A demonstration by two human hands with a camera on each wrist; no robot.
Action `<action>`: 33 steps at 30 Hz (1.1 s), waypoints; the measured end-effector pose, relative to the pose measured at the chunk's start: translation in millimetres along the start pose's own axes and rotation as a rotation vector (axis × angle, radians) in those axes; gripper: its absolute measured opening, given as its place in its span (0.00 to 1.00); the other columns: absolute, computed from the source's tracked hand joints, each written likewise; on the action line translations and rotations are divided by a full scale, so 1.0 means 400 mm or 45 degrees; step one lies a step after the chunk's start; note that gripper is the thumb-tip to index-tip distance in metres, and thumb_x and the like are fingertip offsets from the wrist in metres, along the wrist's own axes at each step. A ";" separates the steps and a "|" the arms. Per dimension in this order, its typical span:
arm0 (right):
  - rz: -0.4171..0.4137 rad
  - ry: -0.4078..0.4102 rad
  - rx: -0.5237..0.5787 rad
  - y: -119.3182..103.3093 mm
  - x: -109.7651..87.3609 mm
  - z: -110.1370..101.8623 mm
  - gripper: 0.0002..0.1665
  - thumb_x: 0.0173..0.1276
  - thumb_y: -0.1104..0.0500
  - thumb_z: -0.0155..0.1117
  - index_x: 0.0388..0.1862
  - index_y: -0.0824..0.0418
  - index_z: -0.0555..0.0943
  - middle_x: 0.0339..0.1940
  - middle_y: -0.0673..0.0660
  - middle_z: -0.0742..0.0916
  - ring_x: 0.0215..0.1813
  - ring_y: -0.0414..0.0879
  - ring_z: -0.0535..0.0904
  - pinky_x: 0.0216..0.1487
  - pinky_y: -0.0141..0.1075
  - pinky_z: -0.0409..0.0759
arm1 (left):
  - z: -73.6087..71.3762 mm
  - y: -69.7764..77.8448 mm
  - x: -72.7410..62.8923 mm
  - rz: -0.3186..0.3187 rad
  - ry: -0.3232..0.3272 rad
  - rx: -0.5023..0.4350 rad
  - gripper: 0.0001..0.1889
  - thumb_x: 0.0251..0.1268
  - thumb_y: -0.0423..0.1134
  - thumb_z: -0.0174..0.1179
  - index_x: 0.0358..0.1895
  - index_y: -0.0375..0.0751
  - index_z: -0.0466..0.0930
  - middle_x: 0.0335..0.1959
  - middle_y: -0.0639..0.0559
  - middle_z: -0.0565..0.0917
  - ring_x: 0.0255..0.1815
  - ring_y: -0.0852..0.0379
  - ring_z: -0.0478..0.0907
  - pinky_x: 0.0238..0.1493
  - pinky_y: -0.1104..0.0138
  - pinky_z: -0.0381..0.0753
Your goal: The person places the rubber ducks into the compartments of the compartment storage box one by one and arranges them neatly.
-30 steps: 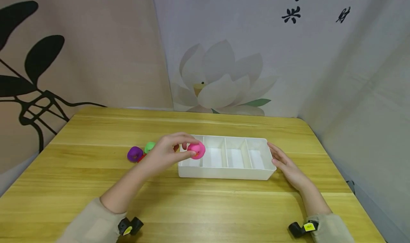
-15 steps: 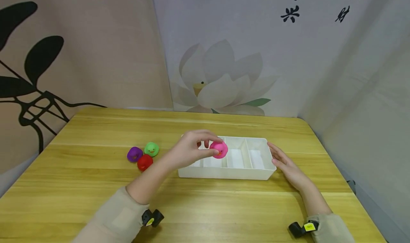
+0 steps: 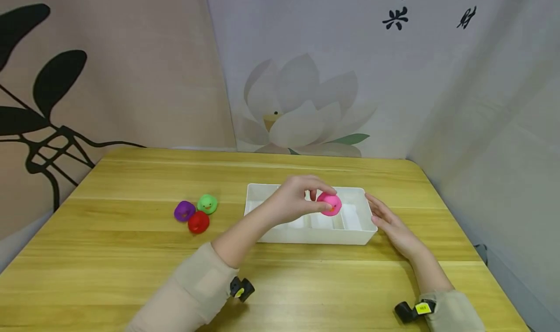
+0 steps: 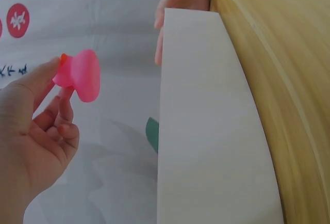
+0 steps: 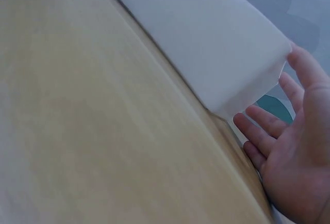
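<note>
My left hand (image 3: 290, 200) pinches a pink rubber duck (image 3: 331, 204) between thumb and fingers, held above the right half of a white divided box (image 3: 315, 236). In the left wrist view, the duck (image 4: 86, 74) shows from below, clear of the box's side wall (image 4: 206, 121). At the box's right end rests my right hand (image 3: 395, 232), its fingers loosely extended along the short wall. The right wrist view has that thumb (image 5: 305, 66) at the box's corner. Part of the box's left and middle compartments is hidden behind my left hand and forearm.
Left of the box, a green duck (image 3: 207, 204), a purple one (image 3: 184, 211) and a rounded red toy (image 3: 199, 222) sit close together on the wooden table (image 3: 306, 283). Printed fabric (image 3: 175, 79) hangs behind the table.
My left hand has carried the pink duck rightward across the box, from its left end to the right half. The green and red toys have come into full view. My right hand stays put.
</note>
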State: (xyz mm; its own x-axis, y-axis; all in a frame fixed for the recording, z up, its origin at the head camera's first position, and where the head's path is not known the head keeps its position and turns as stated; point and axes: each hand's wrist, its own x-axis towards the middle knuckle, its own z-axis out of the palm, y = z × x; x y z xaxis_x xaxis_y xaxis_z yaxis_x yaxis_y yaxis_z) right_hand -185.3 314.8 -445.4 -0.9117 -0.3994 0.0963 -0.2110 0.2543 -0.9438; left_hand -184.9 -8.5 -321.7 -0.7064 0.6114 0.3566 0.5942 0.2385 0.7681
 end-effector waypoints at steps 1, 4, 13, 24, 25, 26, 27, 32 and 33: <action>-0.002 -0.001 0.001 0.000 0.001 0.001 0.32 0.78 0.61 0.45 0.77 0.56 0.51 0.72 0.70 0.60 0.66 0.35 0.62 0.59 0.23 0.61 | 0.006 -0.002 0.006 0.003 -0.002 -0.003 0.14 0.56 0.35 0.70 0.46 0.42 0.86 0.41 0.58 0.83 0.33 0.59 0.71 0.26 0.71 0.70; 0.004 -0.003 0.009 0.000 0.004 0.002 0.32 0.78 0.61 0.45 0.77 0.57 0.51 0.72 0.70 0.60 0.66 0.36 0.62 0.59 0.23 0.61 | 0.022 -0.011 0.024 -0.009 -0.013 -0.008 0.14 0.56 0.36 0.70 0.47 0.41 0.85 0.42 0.56 0.84 0.33 0.59 0.71 0.25 0.71 0.71; 0.035 -0.004 0.003 -0.002 0.005 0.004 0.32 0.78 0.60 0.44 0.78 0.56 0.50 0.72 0.70 0.60 0.65 0.36 0.62 0.58 0.23 0.61 | 0.064 -0.039 0.072 -0.130 -0.050 -0.028 0.14 0.57 0.37 0.70 0.47 0.43 0.86 0.43 0.58 0.83 0.29 0.58 0.71 0.23 0.71 0.71; 0.077 0.004 -0.046 -0.012 0.000 -0.004 0.33 0.78 0.59 0.43 0.78 0.55 0.49 0.72 0.71 0.59 0.71 0.65 0.52 0.63 0.67 0.49 | 0.112 -0.059 0.127 -0.233 -0.041 -0.074 0.14 0.57 0.37 0.70 0.47 0.44 0.86 0.41 0.62 0.83 0.28 0.58 0.69 0.25 0.72 0.71; 0.077 0.002 -0.043 -0.013 0.000 -0.005 0.33 0.78 0.59 0.43 0.78 0.56 0.49 0.72 0.71 0.59 0.71 0.66 0.52 0.62 0.69 0.47 | 0.117 -0.061 0.131 -0.245 -0.042 -0.072 0.14 0.57 0.37 0.70 0.47 0.44 0.86 0.42 0.62 0.83 0.29 0.58 0.69 0.25 0.72 0.71; 0.078 0.001 -0.040 -0.014 0.000 -0.004 0.33 0.78 0.59 0.43 0.78 0.56 0.49 0.72 0.71 0.59 0.71 0.67 0.51 0.62 0.69 0.47 | 0.123 -0.062 0.135 -0.254 -0.045 -0.065 0.14 0.57 0.36 0.70 0.47 0.44 0.86 0.42 0.62 0.83 0.30 0.58 0.70 0.26 0.72 0.72; 0.079 -0.002 -0.036 -0.014 -0.001 -0.004 0.32 0.78 0.59 0.43 0.78 0.56 0.49 0.72 0.71 0.59 0.71 0.67 0.51 0.62 0.70 0.46 | 0.128 -0.064 0.139 -0.261 -0.050 -0.058 0.14 0.56 0.36 0.70 0.47 0.44 0.86 0.43 0.61 0.83 0.30 0.58 0.70 0.27 0.72 0.72; 0.085 -0.005 -0.026 -0.016 -0.002 0.000 0.32 0.78 0.60 0.42 0.78 0.56 0.49 0.72 0.72 0.59 0.71 0.67 0.50 0.62 0.70 0.45 | 0.149 -0.072 0.152 -0.299 -0.073 -0.043 0.15 0.56 0.36 0.70 0.48 0.44 0.86 0.46 0.59 0.84 0.31 0.60 0.70 0.29 0.72 0.73; 0.086 -0.006 -0.024 -0.016 -0.001 0.001 0.32 0.78 0.61 0.42 0.78 0.56 0.49 0.72 0.72 0.59 0.71 0.67 0.50 0.62 0.70 0.45 | 0.153 -0.074 0.153 -0.305 -0.074 -0.039 0.15 0.56 0.36 0.70 0.48 0.44 0.86 0.46 0.59 0.84 0.32 0.60 0.70 0.30 0.73 0.73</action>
State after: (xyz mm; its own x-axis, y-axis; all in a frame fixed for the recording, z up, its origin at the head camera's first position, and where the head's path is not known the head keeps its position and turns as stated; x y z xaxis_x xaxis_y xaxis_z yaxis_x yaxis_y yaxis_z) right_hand -183.4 313.1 -439.6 -0.9223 -0.3852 0.0310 -0.1558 0.2971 -0.9420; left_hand -222.4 68.0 -355.1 -0.8019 0.5828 0.1317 0.3999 0.3596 0.8431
